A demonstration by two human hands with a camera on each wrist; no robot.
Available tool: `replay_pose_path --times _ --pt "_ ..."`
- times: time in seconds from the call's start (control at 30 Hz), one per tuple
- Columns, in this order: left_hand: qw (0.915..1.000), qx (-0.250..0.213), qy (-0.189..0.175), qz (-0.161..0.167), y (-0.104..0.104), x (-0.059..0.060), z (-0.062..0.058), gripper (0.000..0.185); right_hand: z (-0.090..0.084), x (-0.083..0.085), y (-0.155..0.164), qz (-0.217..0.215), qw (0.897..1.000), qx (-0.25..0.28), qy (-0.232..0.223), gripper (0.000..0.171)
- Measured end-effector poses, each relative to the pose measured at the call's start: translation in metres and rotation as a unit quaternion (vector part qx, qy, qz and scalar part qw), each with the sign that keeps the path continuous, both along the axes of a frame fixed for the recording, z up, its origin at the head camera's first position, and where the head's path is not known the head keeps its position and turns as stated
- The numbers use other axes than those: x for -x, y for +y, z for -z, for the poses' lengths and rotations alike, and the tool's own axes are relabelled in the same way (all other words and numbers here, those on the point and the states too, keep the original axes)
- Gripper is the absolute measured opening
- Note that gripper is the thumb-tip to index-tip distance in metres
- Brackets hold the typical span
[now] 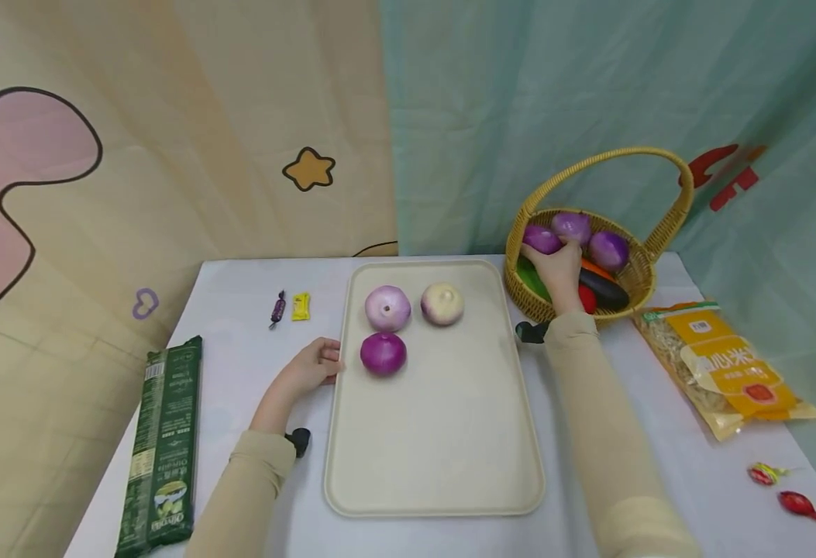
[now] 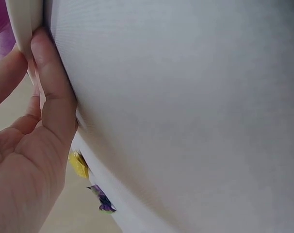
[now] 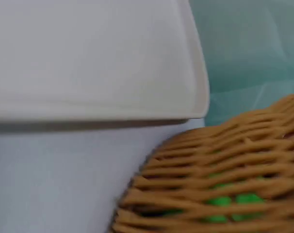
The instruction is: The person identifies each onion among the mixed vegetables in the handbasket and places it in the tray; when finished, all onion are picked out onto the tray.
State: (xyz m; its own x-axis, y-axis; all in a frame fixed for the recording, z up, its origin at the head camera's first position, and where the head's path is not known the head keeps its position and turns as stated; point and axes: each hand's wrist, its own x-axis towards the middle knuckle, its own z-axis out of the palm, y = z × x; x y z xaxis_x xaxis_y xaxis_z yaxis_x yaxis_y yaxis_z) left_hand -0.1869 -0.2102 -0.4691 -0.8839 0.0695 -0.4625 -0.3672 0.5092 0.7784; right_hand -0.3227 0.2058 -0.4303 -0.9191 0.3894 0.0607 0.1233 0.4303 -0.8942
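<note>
My left hand [image 1: 308,367] holds the left rim of a cream tray [image 1: 442,442]. In the left wrist view, the thumb and fingers pinch that rim [image 2: 24,24]. Three onions lie in the tray's far left part: a pale purple onion [image 1: 387,308], a whitish onion [image 1: 442,304] and a dark purple onion [image 1: 383,354]. My right hand [image 1: 558,273] reaches into a wicker basket [image 1: 535,304] and grips a purple onion [image 1: 542,239] there; part of its fingers is hidden. The right wrist view shows only the tray corner and the basket's woven side [image 3: 220,179].
Also in the basket are two more purple onions [image 1: 608,249], a dark eggplant [image 1: 604,288], and red, orange and green pieces. A yellow food bag [image 1: 735,364] and red lollipops [image 1: 798,504] lie right. Left are a green packet [image 1: 162,449] and two small candies [image 1: 301,306].
</note>
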Motion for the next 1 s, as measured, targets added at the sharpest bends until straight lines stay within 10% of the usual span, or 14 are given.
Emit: replay_pose_path --times 0.43,1.0 --pt "1.0 -0.002 -0.007 0.005 -0.001 0.003 -0.006 0.044 -0.037 -0.079 0.002 -0.064 0.997 -0.006 -0.042 0.094" --pt "0.9998 -0.005 -0.007 0.018 -0.001 0.003 -0.004 0.046 0.018 -0.122 -0.094 -0.265 0.955 -0.016 -0.13 0.089"
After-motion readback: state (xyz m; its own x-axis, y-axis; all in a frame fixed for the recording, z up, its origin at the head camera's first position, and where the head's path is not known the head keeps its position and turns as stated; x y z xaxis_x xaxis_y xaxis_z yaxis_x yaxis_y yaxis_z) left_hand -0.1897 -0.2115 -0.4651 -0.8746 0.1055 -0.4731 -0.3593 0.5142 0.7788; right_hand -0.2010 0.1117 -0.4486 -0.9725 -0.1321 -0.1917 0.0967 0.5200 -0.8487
